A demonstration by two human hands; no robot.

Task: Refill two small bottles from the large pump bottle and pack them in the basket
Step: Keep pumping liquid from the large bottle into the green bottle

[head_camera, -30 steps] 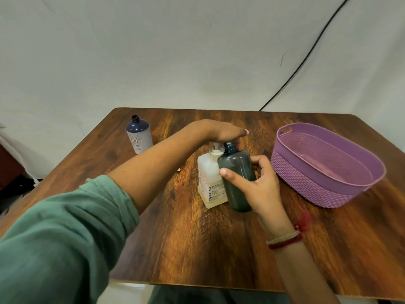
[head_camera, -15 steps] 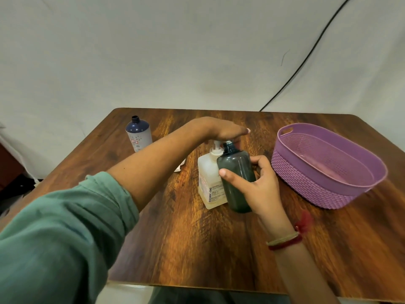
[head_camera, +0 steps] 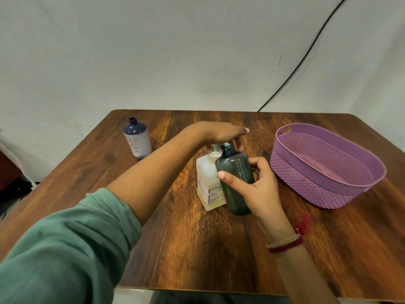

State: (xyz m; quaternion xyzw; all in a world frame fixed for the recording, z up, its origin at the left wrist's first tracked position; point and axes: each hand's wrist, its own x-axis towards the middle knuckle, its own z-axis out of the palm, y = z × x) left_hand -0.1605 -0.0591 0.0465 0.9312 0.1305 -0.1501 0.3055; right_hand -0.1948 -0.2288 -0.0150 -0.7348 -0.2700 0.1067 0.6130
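A white pump bottle [head_camera: 208, 183] stands mid-table. My left hand [head_camera: 221, 133] lies flat on its pump head, fingers straight, pressing down. Right beside it a dark grey small bottle [head_camera: 235, 172] stands uncapped, its mouth under the pump spout. My right hand [head_camera: 256, 189] grips this bottle round its body, thumb in front. A second small bottle [head_camera: 137, 137], white with a dark blue top and no cap, stands at the far left of the table. The purple basket [head_camera: 361, 194] sits at the right with nothing in it.
A small dark object [head_camera: 140, 158] lies at the foot of the blue-topped bottle. A black cable [head_camera: 302, 60] runs down the white wall behind the wooden table [head_camera: 197, 249]. The near table edge is close to my body.
The pump head has risen slightly under my left hand. My right hand keeps its hold on the dark bottle, which has barely shifted.
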